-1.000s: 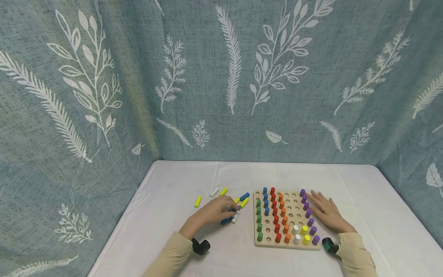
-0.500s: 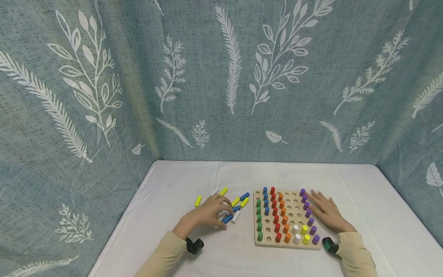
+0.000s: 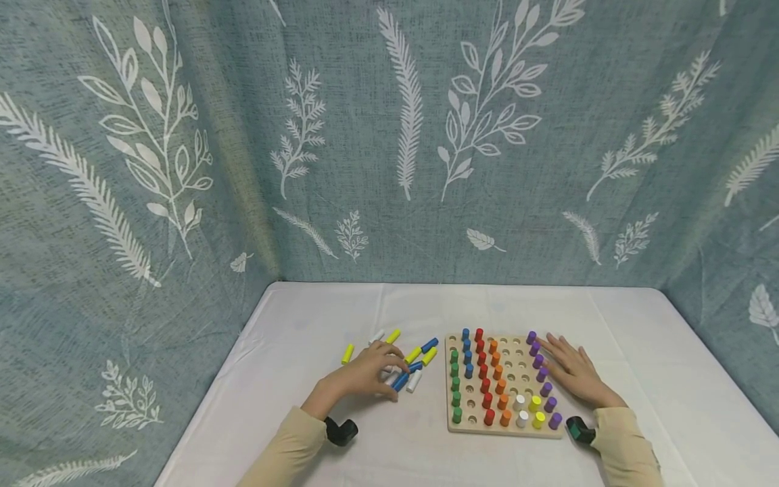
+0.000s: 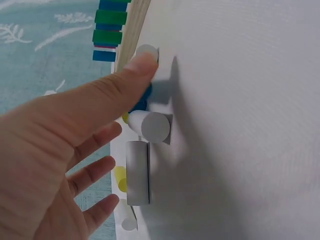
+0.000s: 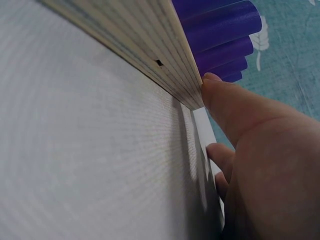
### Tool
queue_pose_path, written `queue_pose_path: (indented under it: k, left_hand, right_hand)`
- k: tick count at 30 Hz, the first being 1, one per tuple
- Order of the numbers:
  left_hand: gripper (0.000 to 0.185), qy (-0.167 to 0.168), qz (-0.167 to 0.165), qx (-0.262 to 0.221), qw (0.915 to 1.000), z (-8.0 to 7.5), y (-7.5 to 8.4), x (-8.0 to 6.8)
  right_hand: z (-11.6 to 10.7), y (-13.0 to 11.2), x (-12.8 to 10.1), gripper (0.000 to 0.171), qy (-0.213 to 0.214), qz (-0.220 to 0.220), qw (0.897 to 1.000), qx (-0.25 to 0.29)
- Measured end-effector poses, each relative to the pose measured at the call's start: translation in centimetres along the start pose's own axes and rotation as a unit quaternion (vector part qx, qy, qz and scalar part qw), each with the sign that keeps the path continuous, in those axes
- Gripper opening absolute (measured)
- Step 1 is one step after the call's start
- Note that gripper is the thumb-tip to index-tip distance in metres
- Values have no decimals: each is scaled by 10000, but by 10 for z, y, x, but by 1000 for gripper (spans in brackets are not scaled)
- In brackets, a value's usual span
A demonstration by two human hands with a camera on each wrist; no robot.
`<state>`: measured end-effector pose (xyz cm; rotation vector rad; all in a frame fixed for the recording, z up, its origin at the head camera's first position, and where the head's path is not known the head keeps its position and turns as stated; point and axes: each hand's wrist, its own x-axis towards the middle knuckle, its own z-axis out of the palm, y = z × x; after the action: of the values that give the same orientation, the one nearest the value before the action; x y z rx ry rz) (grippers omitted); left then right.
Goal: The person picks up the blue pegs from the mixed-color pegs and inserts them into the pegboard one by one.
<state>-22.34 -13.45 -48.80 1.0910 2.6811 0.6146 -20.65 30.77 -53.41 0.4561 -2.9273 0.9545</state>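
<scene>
Left hand (image 3: 365,375) had drawn back from the loose coloured wooden pegs (image 3: 409,368) on the white bench (image 3: 304,338); fingers relaxed, apart, thumb touching a white peg (image 4: 155,127), nothing gripped. Right hand (image 3: 575,375) stayed flat, steadying the square wooden pegboard (image 3: 458,427) at its right edge.

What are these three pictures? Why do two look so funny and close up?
A person sits at a table wearing three small cameras. The wide picture comes from one on the head, looking down. The two close-up pictures come from cameras strapped to each wrist, so things look huge. On the white cloth lies a wooden peg board with coloured pegs standing in its holes. Beside it lie loose pegs, yellow, blue and white. The left hand reaches among the loose pegs, its fingers spread; it grips nothing I can see. The right hand rests flat against the board's edge.
</scene>
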Motion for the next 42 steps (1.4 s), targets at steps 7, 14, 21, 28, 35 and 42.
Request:
queue_pose_path:
  k: [7, 14, 21, 28, 35, 42]
  left_hand:
    - [47, 218, 113, -1147, 9931, -1, 0, -1]
    - [49, 492, 120, -2257, 9729, -1, 2, 1]
    - [49, 640, -91, -2876, 9556, 3, 8, 7]
    - [44, 830, -29, -3201, 9437, 13, 17, 16]
    - [45, 941, -33, -3527, 9310, 3, 40, 20]
    - [46, 979, -33, -4192, 9026, 6, 42, 33]
  right_hand:
    - [0, 0, 0, 52, 14, -30, 10000, 4]
    - [1, 1, 0, 52, 30, -46, 10000, -5]
    - [2, 2, 0, 52, 52, -61, 10000, -11]
    - [2, 2, -1, 51, 58, -100, 9999, 32]
    - [2, 3, 0, 52, 28, -68, 10000, 27]
    - [3, 7, 1, 53, -27, 21, 10000, 33]
